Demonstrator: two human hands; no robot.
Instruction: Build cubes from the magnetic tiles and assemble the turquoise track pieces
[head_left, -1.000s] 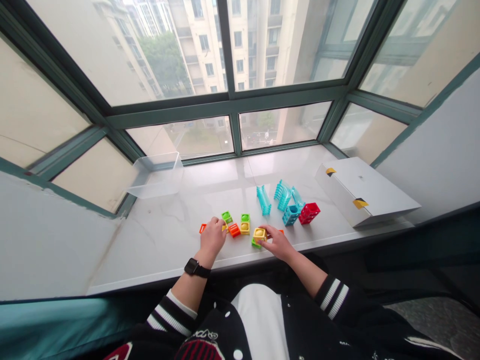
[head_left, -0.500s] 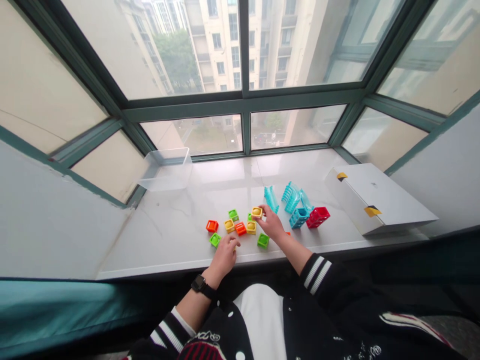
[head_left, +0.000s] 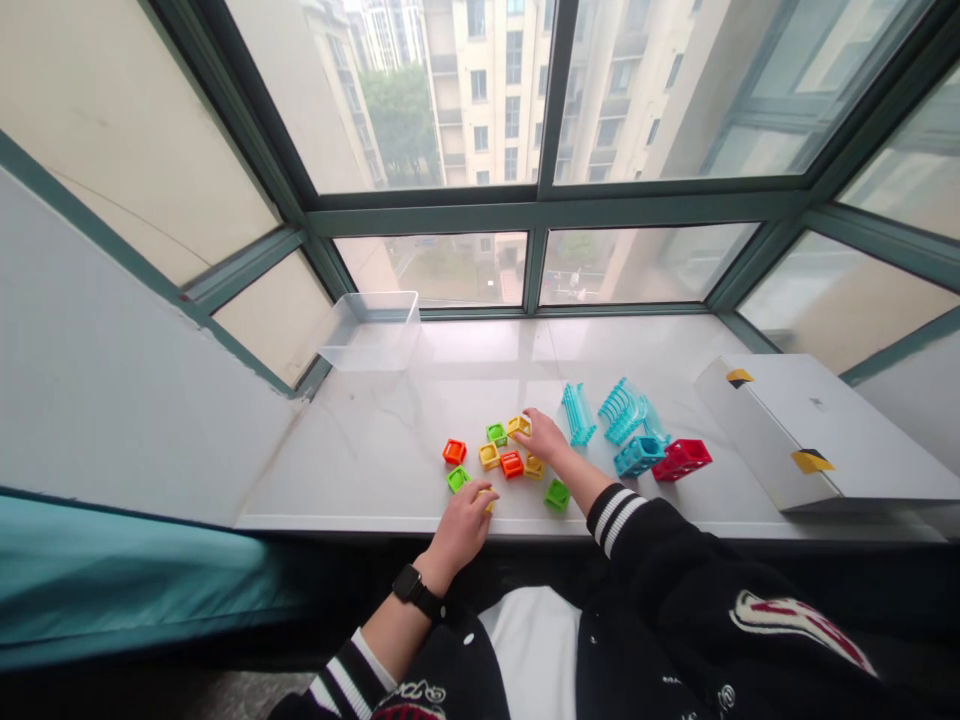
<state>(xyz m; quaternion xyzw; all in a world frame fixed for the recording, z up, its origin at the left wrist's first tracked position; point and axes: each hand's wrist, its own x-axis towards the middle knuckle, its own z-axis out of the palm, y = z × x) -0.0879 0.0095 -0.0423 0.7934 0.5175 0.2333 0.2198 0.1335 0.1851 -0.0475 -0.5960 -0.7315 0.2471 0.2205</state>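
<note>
Small plastic cubes lie in a cluster on the white sill [head_left: 375, 450]: an orange one [head_left: 454, 451], green ones [head_left: 496, 433] [head_left: 457, 478] [head_left: 556, 494], a yellow one [head_left: 489, 456] and a red-orange one [head_left: 511, 464]. My right hand [head_left: 546, 437] reaches over the cluster, its fingers closed on a yellow cube [head_left: 517, 426]. My left hand [head_left: 466, 520], with a black watch on the wrist, rests near the sill's front edge, its fingers curled round a small yellow piece [head_left: 489, 500] that is mostly hidden.
To the right lie turquoise ribbed track pieces [head_left: 579, 412] [head_left: 625, 410], a turquoise cage block [head_left: 637, 456] and a red cage block [head_left: 681, 459]. A white box [head_left: 810, 430] lies at the far right. A clear plastic tub [head_left: 371, 330] stands at the back left by the window.
My right hand carried the yellow cube from the front edge to the back of the cluster. My left hand drew back from the cubes to the front edge. My head turned left.
</note>
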